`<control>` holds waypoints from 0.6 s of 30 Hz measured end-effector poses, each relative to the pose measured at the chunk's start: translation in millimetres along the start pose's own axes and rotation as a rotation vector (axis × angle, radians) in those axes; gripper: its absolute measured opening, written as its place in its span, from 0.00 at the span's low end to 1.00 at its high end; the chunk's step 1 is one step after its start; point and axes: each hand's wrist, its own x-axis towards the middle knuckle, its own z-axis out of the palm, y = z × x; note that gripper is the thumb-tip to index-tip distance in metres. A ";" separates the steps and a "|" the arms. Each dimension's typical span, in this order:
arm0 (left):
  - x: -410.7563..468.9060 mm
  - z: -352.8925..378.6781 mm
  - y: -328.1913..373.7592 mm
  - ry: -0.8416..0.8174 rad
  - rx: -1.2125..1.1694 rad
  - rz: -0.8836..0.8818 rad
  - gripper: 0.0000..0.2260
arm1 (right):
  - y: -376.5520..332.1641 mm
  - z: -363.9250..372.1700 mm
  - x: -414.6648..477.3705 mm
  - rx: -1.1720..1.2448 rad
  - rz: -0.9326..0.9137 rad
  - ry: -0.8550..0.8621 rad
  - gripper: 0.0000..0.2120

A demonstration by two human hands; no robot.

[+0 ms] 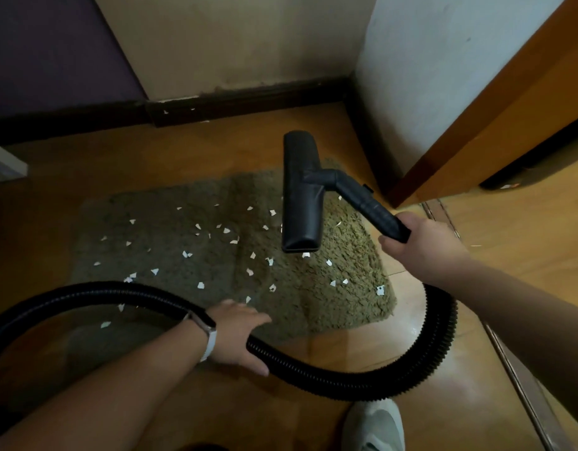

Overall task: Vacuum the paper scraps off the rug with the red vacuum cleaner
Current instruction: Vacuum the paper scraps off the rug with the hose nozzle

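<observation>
Olive-grey shag-pile rectangular rug [346,275] lies on an orange-brown wooden floor [509,222] in a room corner, near a dark skirting board [248,99] and an orange wooden door frame [476,102]. Small white torn paper scraps [200,285] are scattered across the rug, most thickly over its middle and left part, with a few just off its near left edge. The black, long, flat plastic floor head [302,193] of the vacuum cleaner is over the right part of the rug, its far end reaching past the rug's far edge; whether it touches the pile cannot be told. The right hand [424,242] is wrapped firmly round the lower end of the black rigid plastic wand [369,206] joined to that head. A black ribbed flexible hose [346,382] curves from this hand across the floor and off the left edge. The left hand [239,333], with a pale wristband [209,336], rests on the hose, fingers nearly straight and spread, thumb on the near side. A white shoe [375,424] stands just beside the hose's near bend.
</observation>
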 end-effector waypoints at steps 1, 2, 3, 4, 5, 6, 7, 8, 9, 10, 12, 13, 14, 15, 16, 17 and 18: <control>2.5 -3.0 -1.7 -0.044 0.044 -0.011 0.40 | 2.7 0.5 1.6 -0.001 0.003 0.001 0.07; 3.2 -5.2 -5.0 -0.068 0.076 -0.019 0.35 | 5.8 0.6 2.7 -0.002 0.007 0.001 0.07; 1.9 -6.1 -10.1 -0.071 0.107 -0.025 0.32 | 9.4 0.7 4.1 -0.006 0.011 0.003 0.07; -1.5 -7.6 -16.3 -0.056 0.142 -0.032 0.30 | 12.7 0.5 5.8 -0.009 0.013 0.004 0.08; -7.1 -9.6 -22.7 -0.028 0.180 -0.046 0.29 | 14.8 0.2 8.5 -0.010 0.013 0.001 0.08; -13.9 -12.2 -28.8 0.018 0.206 -0.069 0.29 | 15.6 0.2 11.7 -0.008 0.009 -0.007 0.07; -21.2 -15.5 -33.9 0.082 0.224 -0.090 0.29 | 15.4 0.4 15.1 -0.004 0.004 -0.014 0.07; -28.2 -19.4 -38.3 0.155 0.243 -0.099 0.31 | 13.6 0.9 19.2 -0.001 -0.008 -0.020 0.07; -34.8 -24.9 -40.3 0.224 0.271 -0.102 0.33 | 10.6 1.9 24.2 -0.005 -0.031 -0.024 0.07; -41.1 -31.0 -40.8 0.285 0.296 -0.111 0.35 | 6.1 3.2 30.2 -0.017 -0.065 -0.028 0.07; -52.0 -40.0 -40.6 0.412 0.306 -0.128 0.35 | -7.4 6.3 44.2 -0.053 -0.150 -0.043 0.06; -57.5 -43.4 -40.3 0.464 0.290 -0.138 0.33 | -15.1 8.1 51.4 -0.075 -0.193 -0.056 0.06; -63.1 -46.4 -40.6 0.498 0.275 -0.158 0.32 | -23.2 10.7 58.6 -0.098 -0.236 -0.072 0.06; -68.6 -47.6 -42.1 0.528 0.252 -0.182 0.31 | -31.6 14.3 65.7 -0.124 -0.281 -0.096 0.06; -72.7 -48.0 -43.5 0.573 0.234 -0.201 0.29 | -39.6 19.4 72.6 -0.152 -0.332 -0.126 0.06; -75.6 -46.0 -45.6 0.652 0.235 -0.211 0.28 | -47.8 24.8 79.5 -0.177 -0.385 -0.151 0.06; -79.2 -45.0 -46.8 0.709 0.243 -0.242 0.27 | -56.1 29.7 86.9 -0.196 -0.438 -0.172 0.06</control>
